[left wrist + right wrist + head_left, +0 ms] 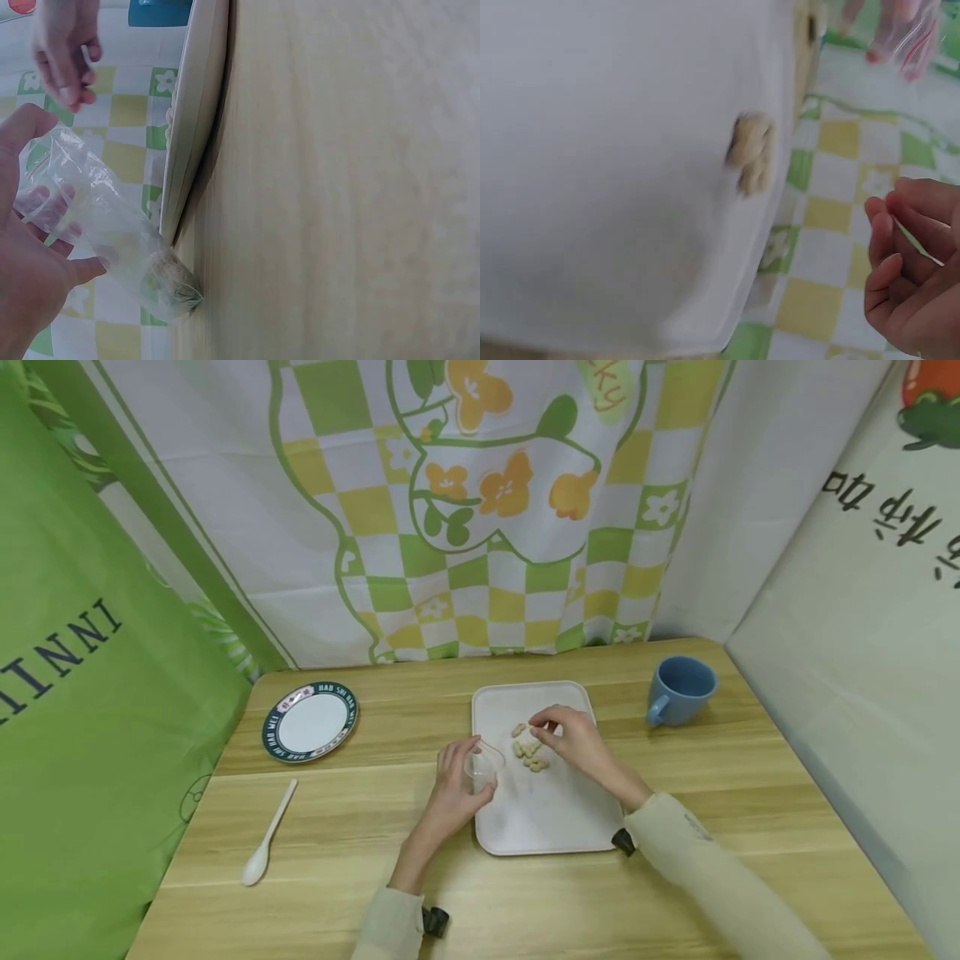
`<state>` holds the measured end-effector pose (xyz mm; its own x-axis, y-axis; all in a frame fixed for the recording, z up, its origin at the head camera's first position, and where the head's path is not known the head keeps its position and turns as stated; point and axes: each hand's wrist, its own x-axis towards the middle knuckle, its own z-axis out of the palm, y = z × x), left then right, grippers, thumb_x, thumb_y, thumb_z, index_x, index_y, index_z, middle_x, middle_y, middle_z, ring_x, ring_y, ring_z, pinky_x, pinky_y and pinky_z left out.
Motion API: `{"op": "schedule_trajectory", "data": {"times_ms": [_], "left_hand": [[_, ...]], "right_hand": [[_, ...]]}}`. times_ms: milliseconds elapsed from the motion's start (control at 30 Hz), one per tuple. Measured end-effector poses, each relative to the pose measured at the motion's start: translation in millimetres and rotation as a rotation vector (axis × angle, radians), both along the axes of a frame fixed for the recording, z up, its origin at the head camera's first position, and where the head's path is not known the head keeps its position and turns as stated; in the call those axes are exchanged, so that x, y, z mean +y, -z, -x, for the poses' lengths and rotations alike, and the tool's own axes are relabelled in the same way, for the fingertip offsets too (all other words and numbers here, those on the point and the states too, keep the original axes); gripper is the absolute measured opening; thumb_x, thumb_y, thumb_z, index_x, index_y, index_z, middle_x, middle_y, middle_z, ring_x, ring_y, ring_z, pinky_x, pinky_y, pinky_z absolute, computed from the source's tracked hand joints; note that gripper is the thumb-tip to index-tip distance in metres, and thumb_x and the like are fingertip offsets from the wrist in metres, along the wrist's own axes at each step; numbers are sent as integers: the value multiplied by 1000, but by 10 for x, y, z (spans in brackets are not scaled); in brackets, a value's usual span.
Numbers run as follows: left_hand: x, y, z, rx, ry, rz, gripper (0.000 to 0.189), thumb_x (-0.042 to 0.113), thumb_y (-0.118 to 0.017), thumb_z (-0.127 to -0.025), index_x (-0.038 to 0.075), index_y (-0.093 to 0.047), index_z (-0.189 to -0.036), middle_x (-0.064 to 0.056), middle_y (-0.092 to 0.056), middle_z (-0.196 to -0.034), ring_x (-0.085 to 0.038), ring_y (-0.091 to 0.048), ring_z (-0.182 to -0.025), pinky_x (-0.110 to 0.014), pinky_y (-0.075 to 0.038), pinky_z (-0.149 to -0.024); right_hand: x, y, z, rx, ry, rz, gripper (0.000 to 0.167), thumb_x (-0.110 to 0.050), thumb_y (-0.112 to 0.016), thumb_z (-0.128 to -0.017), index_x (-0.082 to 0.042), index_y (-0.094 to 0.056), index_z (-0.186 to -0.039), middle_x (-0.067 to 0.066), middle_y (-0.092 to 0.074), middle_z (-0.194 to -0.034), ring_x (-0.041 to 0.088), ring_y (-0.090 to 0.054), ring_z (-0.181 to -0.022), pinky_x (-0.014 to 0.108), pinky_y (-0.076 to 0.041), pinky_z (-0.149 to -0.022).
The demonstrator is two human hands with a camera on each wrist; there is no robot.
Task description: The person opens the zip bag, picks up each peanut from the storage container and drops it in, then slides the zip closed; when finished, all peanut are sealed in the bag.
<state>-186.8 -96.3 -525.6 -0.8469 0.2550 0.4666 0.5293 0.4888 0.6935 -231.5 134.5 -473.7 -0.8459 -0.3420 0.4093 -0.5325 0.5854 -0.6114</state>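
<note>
- We read "SHI" and "WEI" around the plate [310, 723].
- We read "INNI" on the green curtain [97, 727].
- "cky" on the patterned curtain [510, 543].
- "如", among black characters, on the white cloth [855, 643].

Around the table [337, 860] I see a plate [311, 722] at ten o'clock, spoon [273, 825] at nine, mug [681, 705] at two and curtain [487, 527] at twelve; the blue patch in my left wrist view is probably that mug.
</note>
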Motion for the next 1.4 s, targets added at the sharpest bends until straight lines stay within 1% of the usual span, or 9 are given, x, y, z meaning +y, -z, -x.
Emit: {"op": "schedule_trajectory", "data": {"times_ms": [133, 300, 533, 633, 833, 933, 1067, 1200, 1400], "left_hand": [[-5, -17, 0, -42, 7, -4, 69, 8, -74, -74, 0, -44, -135, -11, -51, -116, -29, -42, -115, -48, -39, -98], [-11, -31, -15, -72, 5, -7, 69, 9, -74, -75, 0, -43, -136, -10, -50, -116, -30, -42, -115, -47, -38, -98], [-11, -79, -4, -69, 2, -4, 68, 12, -73, -75, 1, -44, -136, -12, -51, -116, -28, -42, -114, -47, -39, -98], [-16, -84, 19, -58, 3, -8, 68, 11, -73, -75, 1, -44, -136, -13, -51, -116, -27, -41, -114, -48, -39, -98], [-16, -38, 10, -77, 0, -7, 68, 11, -73, -75, 1, -44, -135, -10, -50, -117, -26, -40, -115, -47, -38, -98], [-12, 6, -16, -83, 0, -3, 68, 10, -73, -75, 2, -44, -135, -9, -50, -117, -26, -40, -116, -47, -38, -99], [-27, 36, -37, -67, -6, 3, 67, 10, -74, -75, 2, -44, -135, -9, -51, -117, -26, -40, -116, -46, -39, -98], [-55, 23, -47, -64, -10, -6, 67, 8, -74, -74, -1, -45, -134, -10, -51, -116, -27, -41, -115, -47, -39, -98], [-6, 7, 8, -85, 18, 5, 69, 11, -73, -76, 2, -42, -137, -9, -49, -118, -28, -41, -116, -47, -39, -98]], "right_hand": [[123, 105, 199, -88, 23, -77, 9, 1, -68, -85, 3, -71, -93, 12, -69, -89, 20, -60, -74, 31, -50, -65], [98, 213, 402, -181, -50, -172, 12, 2, -65, -86, 3, -71, -97, 11, -69, -89, 20, -60, -78, 33, -50, -70], [-35, 288, 641, -206, -107, -264, 19, 3, -64, -86, -1, -71, -103, 11, -66, -89, 22, -61, -80, 34, -51, -71], [-74, 301, 698, -205, -118, -296, 21, 3, -64, -85, -2, -72, -104, 11, -66, -91, 23, -62, -82, 33, -52, -70], [-106, 384, 717, -172, -133, -342, 18, 1, -66, -84, -3, -73, -100, 7, -63, -87, 20, -60, -79, 31, -51, -69], [-105, 458, 694, -184, -131, -350, 15, -1, -68, -85, -3, -74, -98, 7, -63, -88, 21, -60, -80, 32, -51, -70], [-151, 516, 668, -176, -123, -351, 11, -2, -68, -85, -4, -73, -95, 7, -61, -87, 19, -59, -79, 32, -51, -70], [-198, 508, 644, -167, -114, -359, 11, -5, -68, -87, -4, -71, -97, 5, -61, -88, 18, -58, -80, 32, -51, -71], [-152, 427, 580, -167, -37, -350, 14, -6, -68, -88, -5, -71, -101, 5, -65, -91, 19, -62, -85, 35, -53, -74]]}}
